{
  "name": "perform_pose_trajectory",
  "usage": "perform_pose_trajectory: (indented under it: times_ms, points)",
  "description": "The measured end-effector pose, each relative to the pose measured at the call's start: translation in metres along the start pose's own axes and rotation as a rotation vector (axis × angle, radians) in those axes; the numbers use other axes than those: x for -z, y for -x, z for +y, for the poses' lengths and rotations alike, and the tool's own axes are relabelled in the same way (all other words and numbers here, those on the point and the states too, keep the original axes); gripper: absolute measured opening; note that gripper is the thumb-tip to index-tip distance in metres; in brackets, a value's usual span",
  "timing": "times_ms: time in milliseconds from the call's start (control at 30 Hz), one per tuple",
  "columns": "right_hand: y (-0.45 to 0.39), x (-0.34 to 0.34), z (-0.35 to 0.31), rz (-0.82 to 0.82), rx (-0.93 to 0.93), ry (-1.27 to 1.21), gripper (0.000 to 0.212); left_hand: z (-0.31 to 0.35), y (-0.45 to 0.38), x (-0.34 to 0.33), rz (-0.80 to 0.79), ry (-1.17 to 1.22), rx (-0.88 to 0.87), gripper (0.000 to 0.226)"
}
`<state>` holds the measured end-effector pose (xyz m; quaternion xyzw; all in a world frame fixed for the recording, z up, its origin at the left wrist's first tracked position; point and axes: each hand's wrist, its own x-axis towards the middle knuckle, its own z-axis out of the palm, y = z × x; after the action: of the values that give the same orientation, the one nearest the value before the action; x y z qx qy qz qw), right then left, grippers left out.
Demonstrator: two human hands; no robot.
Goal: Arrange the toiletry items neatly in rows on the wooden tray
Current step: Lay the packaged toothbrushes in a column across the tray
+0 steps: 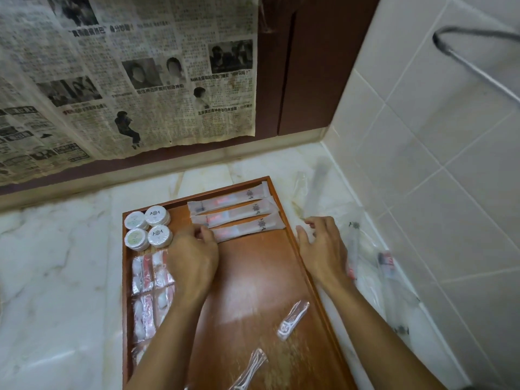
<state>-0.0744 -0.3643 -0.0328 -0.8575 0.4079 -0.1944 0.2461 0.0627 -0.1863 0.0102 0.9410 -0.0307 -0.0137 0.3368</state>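
on the wooden tray (261, 271) at lower centre: three long wrapped packets (233, 213) in a row at its upper right, four round white tubs (147, 228) in a square at its upper left, small sachets (152, 280) in two columns down its left edge (number unclear, partly hidden by the forearm), two wrapped floss picks (292, 319) lying loose lower right. left hand (194, 254) curled, fingertips on the left end of the nearest long packet. right hand (323, 249) off the tray's right rim, fingers loosely bent over blurred clear wrappers (365, 249) on the marble counter (62, 263); whether gripping any, cannot tell.
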Motion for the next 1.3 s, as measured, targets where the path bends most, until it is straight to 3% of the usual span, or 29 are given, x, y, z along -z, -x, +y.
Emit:
perform_pose_trajectory:
  times_ms: [233, 433, 633, 933, 1100, 1200, 1300]
  points:
    - [0.031, 0.059, 0.064, 0.212, -0.168, 0.131, 0.016, 0.07, 0.053, -0.04, -0.464, 0.052, -0.491, 0.018]
    - [0.066, 0.079, 0.103, 0.181, -0.104, 0.304, 0.028, 0.109, 0.11, -0.095, -0.814, -0.156, -0.518, 0.033]
    - [0.075, 0.082, 0.113, 0.082, -0.082, 0.329, 0.038, 0.13, 0.144, -0.121, -0.768, -0.286, -0.436, 0.042]
    - [0.074, 0.087, 0.118, 0.055, -0.063, 0.304, 0.032, 0.147, 0.148, -0.135, -0.744, -0.111, -0.035, 0.025]
    - [0.069, 0.095, 0.115, 0.125, -0.027, 0.249, 0.022, 0.142, 0.141, -0.129, -0.764, 0.0, 0.003, 0.016]
    - [0.06, 0.103, 0.103, 0.179, -0.025, 0.099, 0.017, 0.137, 0.136, -0.11, -0.78, 0.137, -0.002, 0.019]
    - [0.042, 0.118, 0.069, 0.123, -0.259, -0.315, 0.008, 0.13, 0.13, -0.076, -0.814, 0.291, -0.001, 0.013]
